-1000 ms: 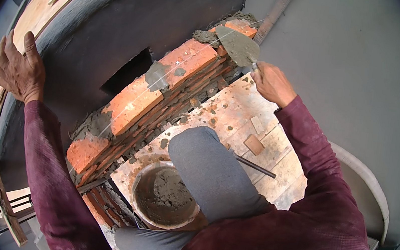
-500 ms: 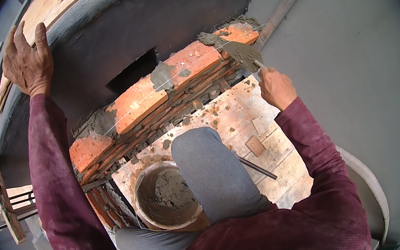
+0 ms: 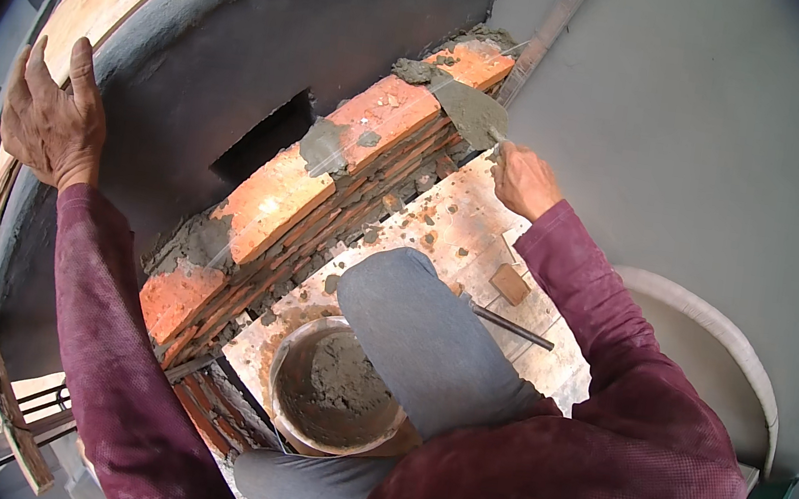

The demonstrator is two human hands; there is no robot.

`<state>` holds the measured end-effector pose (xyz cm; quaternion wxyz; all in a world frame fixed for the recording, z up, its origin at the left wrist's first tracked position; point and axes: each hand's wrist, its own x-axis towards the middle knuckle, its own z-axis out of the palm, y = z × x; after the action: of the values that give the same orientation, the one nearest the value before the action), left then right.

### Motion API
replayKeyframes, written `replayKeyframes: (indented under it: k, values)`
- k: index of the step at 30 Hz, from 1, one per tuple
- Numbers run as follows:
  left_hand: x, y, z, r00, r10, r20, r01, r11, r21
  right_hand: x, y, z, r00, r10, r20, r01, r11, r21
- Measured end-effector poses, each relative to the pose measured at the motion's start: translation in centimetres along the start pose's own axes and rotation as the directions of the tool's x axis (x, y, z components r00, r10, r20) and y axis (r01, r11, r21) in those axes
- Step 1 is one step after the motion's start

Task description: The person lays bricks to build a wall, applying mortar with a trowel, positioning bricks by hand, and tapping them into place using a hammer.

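Holding: right grip, fingers closed around the handle of one trowel. Trowel: up and left of that grip, blade grey-smeared, over the far part of the brick wall, between two top bricks; pressure on them cannot be told. Mortar lump: farther left from the right grip, just beside the blade. Left grip: fingers spread, nothing held, well apart from the right, near the curved edge of the dark wall; contact unclear. Bucket: below and left of the right grip, beside the knee, mortar inside. Brick piece, rod: below the right grip, over the planking. Step in hand, by judgement: working mortar at the wall's far joint. Next move appears to call for a steady wrist and a controlled blade angle.
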<state>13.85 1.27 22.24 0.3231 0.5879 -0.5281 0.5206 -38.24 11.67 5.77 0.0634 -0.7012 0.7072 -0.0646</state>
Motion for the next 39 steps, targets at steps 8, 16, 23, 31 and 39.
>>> replayKeyframes:
  k: [8,16,23,31,39]
  values:
    - [1.2,-0.2,-1.2,0.999,-0.004,0.040,0.000,0.996,0.090,1.7,-1.1,-3.4,0.975,-0.152,0.162,0.130,0.981,0.142]
    - [0.3,0.8,-1.2,0.999,-0.020,0.030,0.019,1.000,0.021,8.5,1.3,-2.5,0.962,-0.191,0.195,0.209,0.975,-0.076]
    - [0.7,0.6,-1.9,0.999,-0.018,0.048,0.015,0.997,0.074,10.9,1.1,-3.3,0.882,0.024,0.470,-0.383,0.617,0.688]
    - [0.6,1.1,-1.8,0.997,-0.038,0.067,0.034,0.997,0.065,8.9,-2.9,-3.0,0.797,-0.133,0.589,-0.356,0.684,0.637]
    - [0.6,1.0,-2.0,0.996,-0.044,0.075,0.039,0.997,0.072,11.3,4.3,-2.6,0.975,-0.191,0.110,0.205,0.969,-0.137]
